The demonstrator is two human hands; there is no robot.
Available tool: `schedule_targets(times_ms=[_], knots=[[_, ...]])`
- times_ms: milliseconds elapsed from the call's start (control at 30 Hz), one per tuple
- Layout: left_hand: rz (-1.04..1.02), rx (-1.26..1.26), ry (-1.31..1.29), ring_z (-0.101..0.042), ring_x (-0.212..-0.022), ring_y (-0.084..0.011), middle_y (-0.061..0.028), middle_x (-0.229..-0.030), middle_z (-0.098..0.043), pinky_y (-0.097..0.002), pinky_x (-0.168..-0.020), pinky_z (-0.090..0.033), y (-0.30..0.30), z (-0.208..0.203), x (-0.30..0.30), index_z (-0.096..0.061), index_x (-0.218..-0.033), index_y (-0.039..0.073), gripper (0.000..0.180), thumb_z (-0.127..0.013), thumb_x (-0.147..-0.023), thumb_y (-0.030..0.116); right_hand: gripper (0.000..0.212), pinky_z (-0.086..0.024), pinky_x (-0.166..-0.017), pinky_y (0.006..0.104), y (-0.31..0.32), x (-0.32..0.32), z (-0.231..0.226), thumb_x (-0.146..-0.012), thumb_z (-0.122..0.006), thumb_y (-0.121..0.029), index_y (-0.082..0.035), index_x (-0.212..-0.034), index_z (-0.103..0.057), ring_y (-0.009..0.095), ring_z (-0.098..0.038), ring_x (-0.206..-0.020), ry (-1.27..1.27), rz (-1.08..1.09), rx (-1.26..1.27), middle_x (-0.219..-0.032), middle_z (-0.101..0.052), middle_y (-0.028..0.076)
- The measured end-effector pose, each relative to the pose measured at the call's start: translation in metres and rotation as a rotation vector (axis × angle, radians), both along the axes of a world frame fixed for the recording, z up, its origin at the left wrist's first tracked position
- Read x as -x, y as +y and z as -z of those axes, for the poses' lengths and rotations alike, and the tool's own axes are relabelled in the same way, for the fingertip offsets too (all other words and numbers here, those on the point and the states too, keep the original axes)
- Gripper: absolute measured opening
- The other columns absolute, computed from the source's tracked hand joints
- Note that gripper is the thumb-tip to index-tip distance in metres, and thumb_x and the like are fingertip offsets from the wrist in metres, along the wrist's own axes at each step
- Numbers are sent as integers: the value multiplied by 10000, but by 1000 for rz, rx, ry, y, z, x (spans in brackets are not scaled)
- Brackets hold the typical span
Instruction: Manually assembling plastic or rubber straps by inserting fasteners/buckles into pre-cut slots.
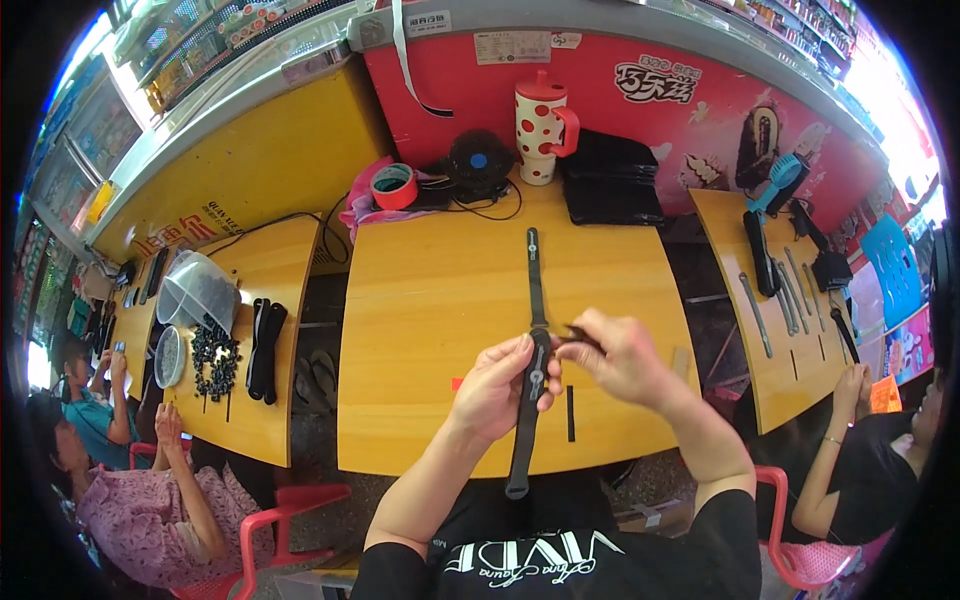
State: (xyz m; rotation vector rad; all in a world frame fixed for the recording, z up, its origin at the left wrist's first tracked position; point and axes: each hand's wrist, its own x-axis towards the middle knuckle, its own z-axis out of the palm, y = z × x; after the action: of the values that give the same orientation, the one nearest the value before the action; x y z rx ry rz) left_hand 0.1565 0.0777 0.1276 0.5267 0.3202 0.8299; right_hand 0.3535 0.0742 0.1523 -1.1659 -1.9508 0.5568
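Observation:
A long dark strap (pixel 536 280) with pale round prints runs lengthwise over the middle of the wooden table, its near end by the table's front edge. My left hand (pixel 492 388) is closed on it, thumb and fingers pinching it near its narrow middle joint. Just to the right, my right hand (pixel 630 360) is curled shut around a small dark object (pixel 583 338) whose kind I cannot make out. Its fingertips are close to the strap's joint. A short black strip (pixel 571 413) lies on the table below the right hand.
At the table's back stand a spotted tumbler (pixel 541 125), a small black fan (pixel 478 163), red tape (pixel 393 186) and black pouches (pixel 612 180). On the left table (pixel 265 350), small black parts (pixel 215 365) spill from a clear tub (pixel 197 290). Co-workers sit on both sides.

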Motion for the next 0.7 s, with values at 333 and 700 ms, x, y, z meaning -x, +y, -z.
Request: schedule_targets(times_ms=[333, 700], knots=[[-40, 28, 62, -663, -628, -215, -161, -850, -663, -269, -522, -543, -76, 3, 13, -549, -1138, -59, 397, -386, -1034, 288, 242, -445, -483, 394, -92, 22, -18, -873, -659, -228, -38, -826, -516, 324, -618, -610, -300, 29, -98, -710, -586, 139], [-47, -29, 86, -663, -609, -210, -158, -838, -665, -264, -502, -539, -92, 3, 12, -550, -1130, -63, 393, -375, -1038, 277, 217, -422, -495, 392, -112, 25, -26, -871, -660, -198, -31, -848, -523, 316, -611, -630, -318, 64, -85, -722, -560, 121]])
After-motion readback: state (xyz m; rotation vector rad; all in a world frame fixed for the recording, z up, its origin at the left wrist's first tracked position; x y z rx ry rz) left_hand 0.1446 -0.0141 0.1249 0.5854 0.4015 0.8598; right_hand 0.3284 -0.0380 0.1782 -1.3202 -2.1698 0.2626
